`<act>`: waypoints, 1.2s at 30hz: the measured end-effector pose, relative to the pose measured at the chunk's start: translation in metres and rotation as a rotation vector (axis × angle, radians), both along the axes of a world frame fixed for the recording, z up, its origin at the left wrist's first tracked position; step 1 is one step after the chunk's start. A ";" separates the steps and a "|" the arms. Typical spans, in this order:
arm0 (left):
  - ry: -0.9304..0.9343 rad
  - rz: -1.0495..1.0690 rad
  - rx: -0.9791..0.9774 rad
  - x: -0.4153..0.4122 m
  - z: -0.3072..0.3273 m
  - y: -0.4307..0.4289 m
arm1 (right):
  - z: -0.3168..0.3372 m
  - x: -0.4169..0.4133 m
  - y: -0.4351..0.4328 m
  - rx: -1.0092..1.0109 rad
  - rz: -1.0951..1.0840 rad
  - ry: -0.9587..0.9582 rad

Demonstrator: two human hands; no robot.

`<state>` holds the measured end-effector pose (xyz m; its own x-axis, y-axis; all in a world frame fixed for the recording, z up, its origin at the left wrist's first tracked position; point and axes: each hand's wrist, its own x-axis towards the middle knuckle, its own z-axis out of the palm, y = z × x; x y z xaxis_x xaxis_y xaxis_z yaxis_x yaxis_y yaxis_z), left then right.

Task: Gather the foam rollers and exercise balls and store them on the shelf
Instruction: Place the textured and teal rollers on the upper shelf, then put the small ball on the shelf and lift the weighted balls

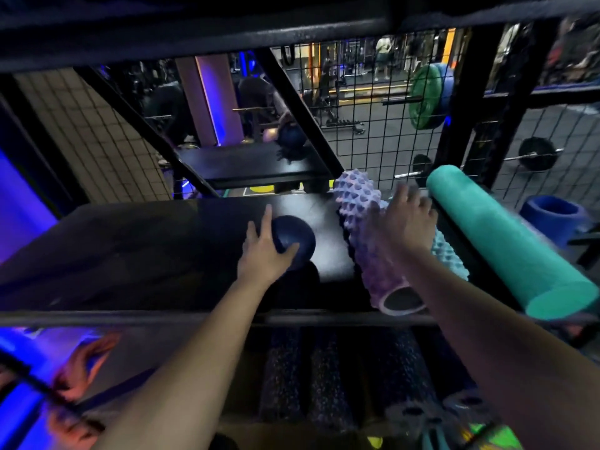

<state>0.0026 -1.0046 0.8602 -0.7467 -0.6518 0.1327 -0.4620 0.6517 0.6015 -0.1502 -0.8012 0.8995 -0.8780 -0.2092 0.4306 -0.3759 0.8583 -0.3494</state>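
Note:
A small dark blue ball (297,238) sits on the black shelf (146,251). My left hand (264,251) cups its left side, fingers spread and thumb under its front. Right of it lies a purple spiky foam roller (363,216), pointing away from me. My right hand (407,219) rests with loose fingers across the rollers, over a pale teal bumpy roller (449,254) mostly hidden by my arm. A smooth teal foam roller (516,241) lies at the far right, its near end past the shelf's front edge.
A wire mesh panel (373,92) backs the shelf, with black diagonal braces (298,105). Dark speckled rollers (324,378) stand on the level below. A blue cylinder (552,216) sits beyond the shelf's right side. Weight plates and barbells lie on the gym floor behind the mesh.

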 end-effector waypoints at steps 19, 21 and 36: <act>-0.178 0.457 0.356 0.600 -0.254 -0.003 | -0.268 0.499 -0.035 0.279 0.585 -0.623; -0.267 0.530 0.461 0.648 -0.282 0.013 | -0.298 0.541 -0.034 0.381 0.569 -0.810; -0.615 0.631 0.843 0.747 -0.478 0.013 | -0.548 0.642 -0.108 0.804 0.741 -1.246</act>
